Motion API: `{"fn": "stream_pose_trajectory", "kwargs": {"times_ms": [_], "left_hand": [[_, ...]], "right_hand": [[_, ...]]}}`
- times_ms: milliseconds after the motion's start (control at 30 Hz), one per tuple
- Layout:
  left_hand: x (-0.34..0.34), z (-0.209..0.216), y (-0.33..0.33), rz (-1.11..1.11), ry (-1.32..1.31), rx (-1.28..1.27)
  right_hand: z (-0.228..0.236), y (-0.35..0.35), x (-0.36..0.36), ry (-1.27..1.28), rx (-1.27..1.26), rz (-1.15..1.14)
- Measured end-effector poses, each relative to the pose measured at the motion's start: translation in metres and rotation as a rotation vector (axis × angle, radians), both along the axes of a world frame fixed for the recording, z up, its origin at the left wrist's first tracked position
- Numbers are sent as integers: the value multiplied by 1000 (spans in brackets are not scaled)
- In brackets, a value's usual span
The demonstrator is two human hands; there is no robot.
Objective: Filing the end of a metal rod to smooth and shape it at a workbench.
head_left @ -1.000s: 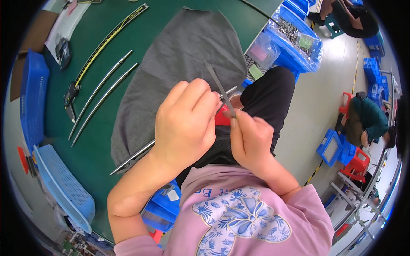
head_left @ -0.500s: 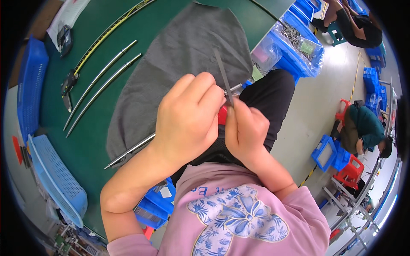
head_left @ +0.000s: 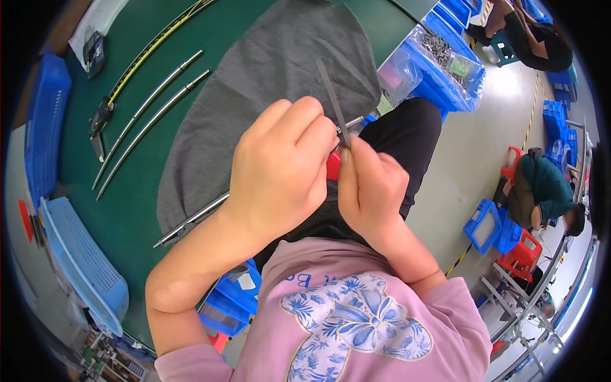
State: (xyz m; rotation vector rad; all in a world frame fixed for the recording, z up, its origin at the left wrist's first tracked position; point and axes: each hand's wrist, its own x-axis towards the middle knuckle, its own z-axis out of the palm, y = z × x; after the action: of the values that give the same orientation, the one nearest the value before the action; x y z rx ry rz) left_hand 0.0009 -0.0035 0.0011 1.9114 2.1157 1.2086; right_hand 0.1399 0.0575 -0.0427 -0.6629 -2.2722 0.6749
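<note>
My left hand (head_left: 280, 165) is closed around a slim metal rod (head_left: 194, 218), which slants from the lower left up to my right hand. In my right hand (head_left: 375, 191), the thumb and fingers pinch a thin flat grey strip (head_left: 331, 89), perhaps a file. The strip crosses the rod close to its far end and seems to touch it. Fingers hide the rod's middle. Beneath my hands a dark grey cloth (head_left: 273, 70) drapes over the green table (head_left: 137, 38). Two more metal rods (head_left: 151, 99) lie side by side left of the cloth.
A long caliper (head_left: 102, 118) and a dark handheld device (head_left: 94, 56) lie at far left. Blue baskets (head_left: 83, 254) line the left edge. A blue bin (head_left: 439, 83) holding small metal parts stands at right. Another person (head_left: 544, 184) sits bent over beyond the floor.
My right hand and the strip have shifted slightly up, with the strip still across the rod. My left hand keeps its grip, also a little higher. The whole view has shifted slightly.
</note>
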Motion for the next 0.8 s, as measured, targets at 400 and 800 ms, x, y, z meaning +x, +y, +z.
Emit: {"fn": "stream_pose_trajectory", "kwargs": {"times_ms": [400,800], "left_hand": [[0,-1,-2,-14,-2,-24],[1,0,3,5,-16,10]], "right_hand": [[-9,-5,9,-13,5,-27],[2,-4,12,-103,-9,-32]]}}
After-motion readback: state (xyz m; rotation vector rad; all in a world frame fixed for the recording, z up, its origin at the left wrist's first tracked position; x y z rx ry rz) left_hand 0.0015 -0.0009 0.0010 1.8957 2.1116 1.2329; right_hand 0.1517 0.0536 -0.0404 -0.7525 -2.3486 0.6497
